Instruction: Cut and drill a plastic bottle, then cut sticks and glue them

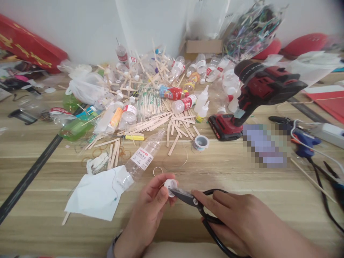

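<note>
Between the thumb and fingers of my left hand (152,208) is a small white bottle cap (169,184), its hollow side facing up toward me. My right hand (236,215) grips a pair of black-handled scissors (195,201). Their blades are together, and the tip reaches into the cap at a small dark spot. Just beyond my left hand lies a clear plastic bottle (141,159) with a white label, on its side. A white ring (157,171) rests close to my left fingertips. To the left is a white sheet of paper (94,197) with a thin thread on it.
A red and black cordless drill (255,93) stands at right, near a roll of tape (201,142) and a blue glue gun (305,143). Wooden sticks (153,122), plastic bottles (185,103) and a yellow-handled tool (134,137) crowd the back. A black strip (34,172) crosses the left side.
</note>
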The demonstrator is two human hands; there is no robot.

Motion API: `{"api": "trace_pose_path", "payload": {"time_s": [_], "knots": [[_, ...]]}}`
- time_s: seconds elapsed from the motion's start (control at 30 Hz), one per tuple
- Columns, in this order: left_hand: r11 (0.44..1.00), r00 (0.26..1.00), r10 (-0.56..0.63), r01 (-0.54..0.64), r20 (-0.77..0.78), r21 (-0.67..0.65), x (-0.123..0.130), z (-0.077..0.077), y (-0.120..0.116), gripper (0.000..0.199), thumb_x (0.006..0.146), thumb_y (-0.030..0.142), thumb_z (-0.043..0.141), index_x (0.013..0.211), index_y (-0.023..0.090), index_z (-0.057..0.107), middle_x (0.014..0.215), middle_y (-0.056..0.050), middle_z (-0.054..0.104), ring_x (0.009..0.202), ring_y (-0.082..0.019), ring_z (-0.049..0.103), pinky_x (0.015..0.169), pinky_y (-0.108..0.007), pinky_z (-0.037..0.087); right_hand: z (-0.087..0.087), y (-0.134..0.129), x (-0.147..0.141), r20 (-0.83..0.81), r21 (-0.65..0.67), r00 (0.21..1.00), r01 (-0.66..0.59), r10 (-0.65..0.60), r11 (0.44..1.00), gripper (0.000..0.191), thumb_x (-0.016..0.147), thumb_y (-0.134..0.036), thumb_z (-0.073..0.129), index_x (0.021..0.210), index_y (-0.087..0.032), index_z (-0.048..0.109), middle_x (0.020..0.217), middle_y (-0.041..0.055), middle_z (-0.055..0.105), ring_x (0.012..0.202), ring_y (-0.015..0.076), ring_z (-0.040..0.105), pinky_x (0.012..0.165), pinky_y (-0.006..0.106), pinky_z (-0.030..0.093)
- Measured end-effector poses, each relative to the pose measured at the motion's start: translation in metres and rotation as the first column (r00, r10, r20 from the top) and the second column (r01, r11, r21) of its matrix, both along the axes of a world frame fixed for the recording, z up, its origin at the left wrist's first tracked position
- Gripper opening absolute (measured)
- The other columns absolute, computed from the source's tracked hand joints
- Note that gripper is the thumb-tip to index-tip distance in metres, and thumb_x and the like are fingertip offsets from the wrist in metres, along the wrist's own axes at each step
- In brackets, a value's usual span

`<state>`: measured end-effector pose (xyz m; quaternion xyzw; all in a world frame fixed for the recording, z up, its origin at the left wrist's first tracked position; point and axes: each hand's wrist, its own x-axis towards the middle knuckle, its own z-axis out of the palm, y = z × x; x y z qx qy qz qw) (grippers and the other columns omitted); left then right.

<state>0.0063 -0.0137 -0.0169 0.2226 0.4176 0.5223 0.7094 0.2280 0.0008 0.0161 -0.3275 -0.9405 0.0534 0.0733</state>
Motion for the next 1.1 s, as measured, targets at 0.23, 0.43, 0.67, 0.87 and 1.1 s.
{"api": "trace_pose_path", "payload": {"time_s": [0.23,0.43,0.67,0.87,1.1], "knots": [[0.993,0.992,0.059,-0.047,-0.111,0.106,0.0,-0.004,-0.005,0.031,0.076,0.043,0.077,0.1,0.024,0.074,0.087,-0.003,0.067,0.073,-0.013,0.058,0.068,-0.022,0.047,0.007,-0.007,-0.011,-0.236,-0.59,0.937,0.072,-0.257,0.804,0.048,0.089,-0.017,0.056,0.135,-0.03,0.054,0.09,-0.0002,0.071,0.082,0.0181,0.069,0.07,0.023,0.055],[0.987,0.987,0.132,-0.123,-0.091,0.1,-0.001,-0.004,-0.006,0.029,0.076,0.04,0.078,0.101,0.026,0.073,0.093,-0.003,0.07,0.077,-0.015,0.062,0.077,-0.025,0.05,0.003,-0.013,-0.011,-0.374,-0.654,0.826,0.088,-0.422,0.752,0.039,0.091,-0.027,0.054,0.129,-0.032,0.06,0.077,0.0,0.069,0.073,0.0211,0.069,0.056,0.024,0.055],[0.991,0.994,0.113,-0.112,-0.001,0.072,-0.001,-0.003,-0.006,0.027,0.075,0.033,0.08,0.101,0.027,0.074,0.111,-0.006,0.071,0.093,-0.019,0.066,0.084,-0.029,0.052,0.006,-0.009,-0.005,-0.217,-0.325,0.937,0.194,-0.272,0.926,0.05,0.088,-0.031,0.064,0.135,-0.029,0.049,0.092,0.0021,0.065,0.078,0.018,0.067,0.061,0.024,0.055],[0.995,0.994,0.101,-0.101,-0.036,0.023,-0.003,-0.003,-0.006,0.033,0.072,0.033,0.083,0.103,0.025,0.075,0.107,-0.007,0.071,0.093,-0.02,0.065,0.083,-0.028,0.053,0.011,0.0,-0.005,-0.101,0.089,0.985,0.151,-0.142,0.985,0.032,0.097,-0.029,0.042,0.124,-0.019,0.055,0.074,0.0005,0.061,0.056,0.0156,0.062,0.042,0.026,0.043],[0.998,0.997,0.048,-0.046,-0.054,0.031,-0.003,-0.004,-0.005,0.031,0.074,0.032,0.081,0.103,0.028,0.075,0.102,-0.005,0.072,0.087,-0.015,0.066,0.08,-0.023,0.052,0.015,0.002,-0.005,-0.007,0.167,0.995,0.1,-0.1,0.981,0.031,0.093,-0.027,0.049,0.123,-0.021,0.055,0.071,-0.0012,0.058,0.053,0.0129,0.053,0.044,0.026,0.033]]}}
